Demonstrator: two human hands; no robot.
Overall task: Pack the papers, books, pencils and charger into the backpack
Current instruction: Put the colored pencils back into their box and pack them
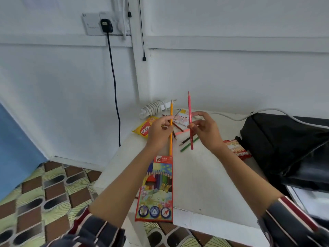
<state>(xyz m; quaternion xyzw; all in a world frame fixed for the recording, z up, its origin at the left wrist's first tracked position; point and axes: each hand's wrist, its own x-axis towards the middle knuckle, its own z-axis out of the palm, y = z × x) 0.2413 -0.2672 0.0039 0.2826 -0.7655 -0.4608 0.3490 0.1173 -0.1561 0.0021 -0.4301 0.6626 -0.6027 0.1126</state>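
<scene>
My left hand (pixel 159 131) pinches an upright orange pencil (pixel 171 111), whose lower end reaches the open top of the coloured pencil box (pixel 156 189) lying on the white table (pixel 204 184). My right hand (pixel 206 130) pinches a pink pencil (pixel 190 111), also upright, above the table. Loose pencils lie beyond the hands, among them a green one (pixel 188 144) and a dark one (pixel 184 140). A white coiled charger (pixel 156 106) lies at the table's far edge. The black backpack (pixel 284 145) sits on the right.
A yellow snack packet (pixel 143 129) lies far left and a red snack packet (pixel 237 149) beside the backpack. A small printed card (pixel 181 118) lies behind the hands. Papers (pixel 311 200) stick out under the backpack at right. A black plug and cable (pixel 106 25) hang on the wall.
</scene>
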